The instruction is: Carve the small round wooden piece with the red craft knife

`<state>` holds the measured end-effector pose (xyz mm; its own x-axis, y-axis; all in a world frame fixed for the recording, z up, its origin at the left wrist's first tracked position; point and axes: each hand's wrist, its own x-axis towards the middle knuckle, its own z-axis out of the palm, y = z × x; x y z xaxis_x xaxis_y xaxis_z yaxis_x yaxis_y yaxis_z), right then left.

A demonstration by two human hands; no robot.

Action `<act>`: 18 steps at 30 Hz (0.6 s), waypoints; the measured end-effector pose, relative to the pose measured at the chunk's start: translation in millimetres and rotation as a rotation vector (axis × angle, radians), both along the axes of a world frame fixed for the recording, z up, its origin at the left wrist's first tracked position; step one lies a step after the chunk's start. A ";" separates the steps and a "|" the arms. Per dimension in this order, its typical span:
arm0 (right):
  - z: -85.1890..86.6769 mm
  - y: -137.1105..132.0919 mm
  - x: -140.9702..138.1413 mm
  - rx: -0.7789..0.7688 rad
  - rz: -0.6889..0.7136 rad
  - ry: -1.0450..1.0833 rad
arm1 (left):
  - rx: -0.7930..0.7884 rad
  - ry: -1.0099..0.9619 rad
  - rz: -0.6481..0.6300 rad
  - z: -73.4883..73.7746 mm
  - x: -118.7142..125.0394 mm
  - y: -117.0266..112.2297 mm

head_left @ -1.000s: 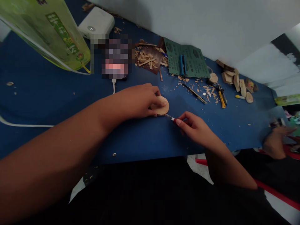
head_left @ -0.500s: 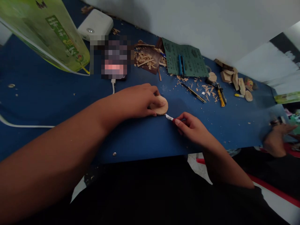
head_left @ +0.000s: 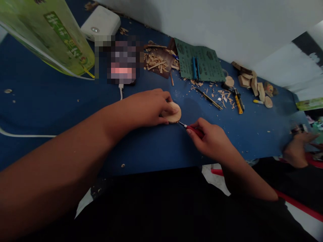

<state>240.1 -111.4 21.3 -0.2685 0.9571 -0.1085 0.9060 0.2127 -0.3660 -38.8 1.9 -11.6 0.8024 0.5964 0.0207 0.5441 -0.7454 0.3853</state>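
1. The left hand [head_left: 148, 107] lies at frame centre, its grip closed over a pale wooden disc [head_left: 175, 112], fingers curled across the top and pressing it onto the tabletop [head_left: 141, 151].
2. The right hand [head_left: 210, 141], just to the lower right of the disc, has a narrow grip, pinching the red handle of a craft knife [head_left: 194, 129] between thumb and fingers. The blade points up and left, its tip at the disc's lower right edge; whether it touches the wood is too small to tell.
3. Above the hands, upper centre, wood shavings [head_left: 157, 62] lie heaped on a dark pad, beside a sheet of green sandpaper [head_left: 199, 64] carrying two blue sticks [head_left: 194, 68].
4. To the right of centre, a slim carving tool [head_left: 208, 99] and a yellow utility knife [head_left: 239, 104] lie among scattered chips, below a cluster of wood offcuts [head_left: 246, 80].
5. At upper left stand a green plastic bag [head_left: 45, 37] and a white power bank [head_left: 100, 23], beside a pixelated, unreadable object [head_left: 121, 64].
6. At the far right edge, another person's hand [head_left: 295, 151] shows blurred, apart from the tabletop's clutter.
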 end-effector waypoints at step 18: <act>-4.2 15.2 9.2 0.165 0.348 -0.291 | -0.008 0.026 0.006 5.8 4.6 1.6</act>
<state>249.3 -96.2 17.2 -0.5566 0.8268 -0.0809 0.8307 0.5550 -0.0434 -34.2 3.5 -5.8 0.7993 0.6010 -0.0049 0.5581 -0.7392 0.3770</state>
